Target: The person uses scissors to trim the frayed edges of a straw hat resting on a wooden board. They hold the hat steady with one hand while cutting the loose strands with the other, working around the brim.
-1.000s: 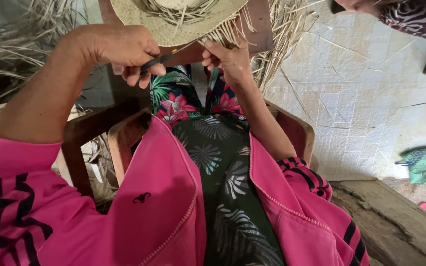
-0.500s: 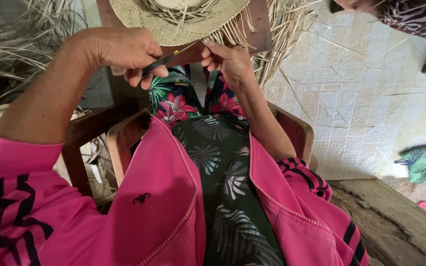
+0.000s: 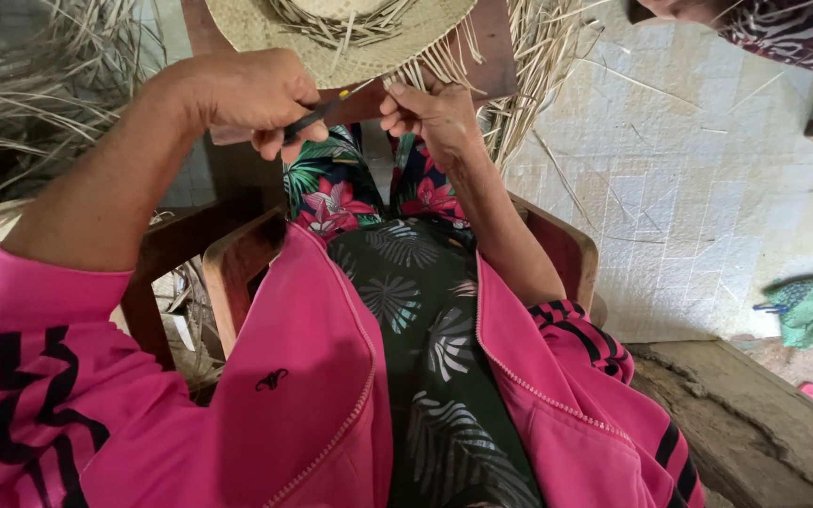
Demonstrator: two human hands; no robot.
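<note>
Head-worn camera, looking steeply down – close over lap

Home weaving spot: loose straw, tiled floor

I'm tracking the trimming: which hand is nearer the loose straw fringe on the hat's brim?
Right. The right hand pinches the fringe; the left hand, holding a dark tool, sits off to the side.

Your straw hat is cut off at the frame's top; your left hand hides most of its dark tool.
</note>
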